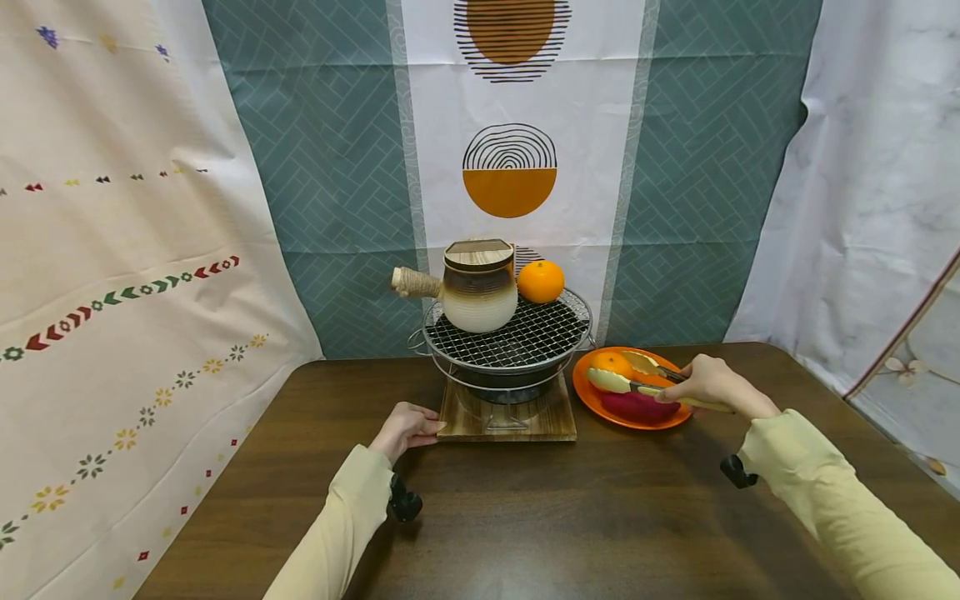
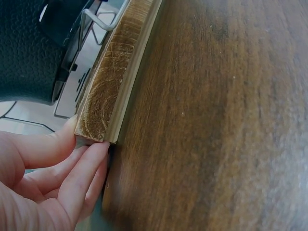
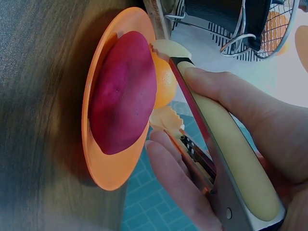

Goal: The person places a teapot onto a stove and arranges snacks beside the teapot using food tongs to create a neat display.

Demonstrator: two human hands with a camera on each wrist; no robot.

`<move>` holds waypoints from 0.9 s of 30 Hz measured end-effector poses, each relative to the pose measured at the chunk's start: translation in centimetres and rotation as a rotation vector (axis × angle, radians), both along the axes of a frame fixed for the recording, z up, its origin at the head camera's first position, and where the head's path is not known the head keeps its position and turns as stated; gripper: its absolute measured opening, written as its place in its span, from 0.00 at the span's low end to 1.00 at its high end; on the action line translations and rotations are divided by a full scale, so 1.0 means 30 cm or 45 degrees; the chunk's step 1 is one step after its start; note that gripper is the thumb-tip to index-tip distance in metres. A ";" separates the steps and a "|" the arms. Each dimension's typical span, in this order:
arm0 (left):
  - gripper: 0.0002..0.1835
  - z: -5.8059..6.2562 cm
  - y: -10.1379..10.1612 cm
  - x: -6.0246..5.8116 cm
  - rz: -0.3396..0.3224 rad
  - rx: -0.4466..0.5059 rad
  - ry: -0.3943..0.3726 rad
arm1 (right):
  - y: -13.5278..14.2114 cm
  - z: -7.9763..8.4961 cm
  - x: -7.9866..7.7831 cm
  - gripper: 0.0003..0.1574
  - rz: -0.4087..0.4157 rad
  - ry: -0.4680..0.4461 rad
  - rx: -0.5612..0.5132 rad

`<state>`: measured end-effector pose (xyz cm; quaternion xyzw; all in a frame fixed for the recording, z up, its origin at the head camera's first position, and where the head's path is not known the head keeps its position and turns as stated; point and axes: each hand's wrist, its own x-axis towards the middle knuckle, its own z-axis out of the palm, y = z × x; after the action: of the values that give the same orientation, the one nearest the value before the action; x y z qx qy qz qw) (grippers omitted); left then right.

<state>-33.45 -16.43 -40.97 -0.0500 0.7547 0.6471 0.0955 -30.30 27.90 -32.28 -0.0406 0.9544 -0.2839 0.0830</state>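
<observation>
— Tongs (image 1: 637,385), cream-handled, sit in the right hand (image 1: 712,385) over an orange plate (image 1: 592,400) at the right of a dark wooden table (image 1: 525,517), as the head view frames it. What lies on the plate?

— An orange (image 1: 611,363) and a dark red sweet potato (image 1: 637,407). The tong tips are spread apart above them, one near the orange, one over the sweet potato.

— And the middle of the table?

— A small grill (image 1: 510,337) with a wire mesh top stands on a wooden board (image 1: 551,417). On the mesh are a ceramic pot (image 1: 478,287) with a rope-wrapped side handle and a second orange (image 1: 540,281), just beside each other. The left hand (image 1: 405,429) rests at the board's left edge, fingers relaxed.

— What does the left wrist view add?

— Straight fingers (image 2: 79,173) and the thumb touch the near corner of the wooden board (image 2: 103,110), where it meets the table (image 2: 216,120). Nothing is gripped. The grill's dark body (image 2: 29,48) shows above.

— And the right wrist view?

— Thumb and fingers (image 3: 173,178) are curled round the tongs (image 3: 226,139), holding them with the arms parted. The scalloped tips straddle the orange (image 3: 164,84), which lies against the sweet potato (image 3: 122,94) on the plate (image 3: 103,173). Whether the tips touch the fruit cannot be told. The grill's legs (image 3: 240,29) show behind.
</observation>
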 end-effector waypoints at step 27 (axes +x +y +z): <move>0.15 -0.004 0.003 0.002 0.019 -0.006 0.004 | 0.022 0.019 0.023 0.28 -0.058 0.081 -0.033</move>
<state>-33.39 -16.36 -41.10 -0.0550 0.7560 0.6461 0.0894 -29.61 28.56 -31.70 -0.0289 0.9535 -0.2964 0.0457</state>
